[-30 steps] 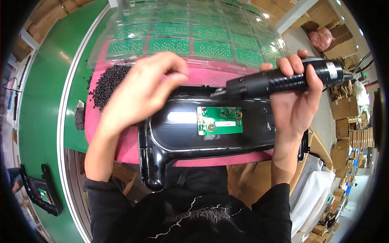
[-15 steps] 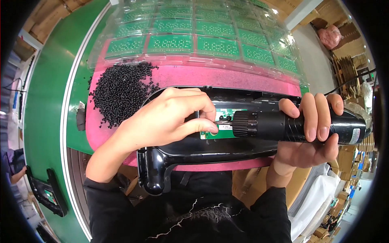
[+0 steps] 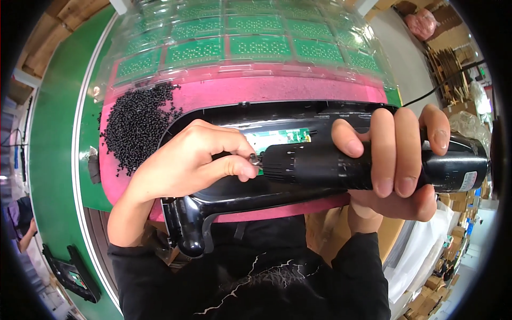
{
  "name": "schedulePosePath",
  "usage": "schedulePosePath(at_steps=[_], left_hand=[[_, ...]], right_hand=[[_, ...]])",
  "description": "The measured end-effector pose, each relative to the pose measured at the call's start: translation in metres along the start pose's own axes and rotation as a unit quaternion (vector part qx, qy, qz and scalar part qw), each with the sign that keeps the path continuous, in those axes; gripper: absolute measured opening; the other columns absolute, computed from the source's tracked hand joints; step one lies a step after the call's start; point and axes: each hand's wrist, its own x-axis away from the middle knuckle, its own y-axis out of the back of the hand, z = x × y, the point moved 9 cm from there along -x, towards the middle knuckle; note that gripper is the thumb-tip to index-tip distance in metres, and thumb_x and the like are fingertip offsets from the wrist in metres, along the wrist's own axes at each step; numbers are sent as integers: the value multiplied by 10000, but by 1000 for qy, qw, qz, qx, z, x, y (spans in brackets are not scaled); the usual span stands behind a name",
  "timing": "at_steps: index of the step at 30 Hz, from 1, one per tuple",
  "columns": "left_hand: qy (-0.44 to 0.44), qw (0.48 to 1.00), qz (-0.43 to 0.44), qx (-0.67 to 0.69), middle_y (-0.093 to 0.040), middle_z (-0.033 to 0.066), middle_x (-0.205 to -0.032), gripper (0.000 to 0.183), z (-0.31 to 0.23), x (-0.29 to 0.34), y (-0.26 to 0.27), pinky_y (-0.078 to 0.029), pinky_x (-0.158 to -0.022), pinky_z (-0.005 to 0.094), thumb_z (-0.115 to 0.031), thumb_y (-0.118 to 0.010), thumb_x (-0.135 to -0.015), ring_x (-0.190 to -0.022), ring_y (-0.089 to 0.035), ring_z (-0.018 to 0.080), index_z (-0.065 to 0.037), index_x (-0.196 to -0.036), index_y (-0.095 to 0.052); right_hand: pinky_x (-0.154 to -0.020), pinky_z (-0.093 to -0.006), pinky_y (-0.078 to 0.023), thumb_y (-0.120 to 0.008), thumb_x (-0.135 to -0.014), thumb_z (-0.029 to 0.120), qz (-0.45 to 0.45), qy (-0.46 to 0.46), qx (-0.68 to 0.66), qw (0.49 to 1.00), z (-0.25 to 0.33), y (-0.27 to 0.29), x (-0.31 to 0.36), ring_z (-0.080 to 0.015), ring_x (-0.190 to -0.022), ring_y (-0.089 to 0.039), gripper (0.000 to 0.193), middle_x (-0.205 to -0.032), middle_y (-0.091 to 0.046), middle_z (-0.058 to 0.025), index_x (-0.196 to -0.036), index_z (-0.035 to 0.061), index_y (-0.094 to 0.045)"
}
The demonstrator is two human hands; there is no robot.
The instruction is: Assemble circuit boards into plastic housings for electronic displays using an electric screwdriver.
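My right hand (image 3: 396, 154) is wrapped round a black electric screwdriver (image 3: 317, 164), which lies nearly level with its ribbed nose to the left. At the screwdriver's tip, the thumb and forefinger of my left hand (image 3: 184, 160) are pinched on a small black screw (image 3: 253, 157). Beneath both hands is a long black plastic housing (image 3: 234, 200), open side up, with a rounded leg at its lower left. A green circuit board (image 3: 282, 137) sits inside it, partly hidden by my left fingers and the screwdriver.
A heap of small black screws (image 3: 136, 125) lies on the pink mat (image 3: 226, 88). Behind it are clear plastic trays (image 3: 226, 68) of green circuit boards. Another black housing (image 3: 72, 273) rests on the green table (image 3: 60, 138) at left, near another person (image 3: 26, 226). A black cable (image 3: 445, 82) runs at right.
The screwdriver has moved left over the board, its nose now close against my left fingertips. My left hand has also shifted left, still pinching. The whole view has shifted slightly.
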Motion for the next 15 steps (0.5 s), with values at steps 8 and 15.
schedulePosePath(at_steps=[8,15], left_hand=[[63,997,38,27,-688,84,-716,113,5,-2,-4,-526,-632,295,-64,-717,-867,-671,-674,153,34,-818,-691],[57,990,-27,130,-693,140,-821,242,8,1,0,-530,-734,371,-126,-795,-792,-777,-674,250,57,-889,-669]], right_hand=[[-874,-393,-368,-709,-843,109,8,-27,40,999,2,1,1,-108,-781,-567,382,-806,-563,47,-1131,178,-468],[-839,-370,-369,-709,-843,91,-16,23,0,1000,5,-1,5,-99,-754,-573,379,-786,-572,43,-1120,174,-463]])
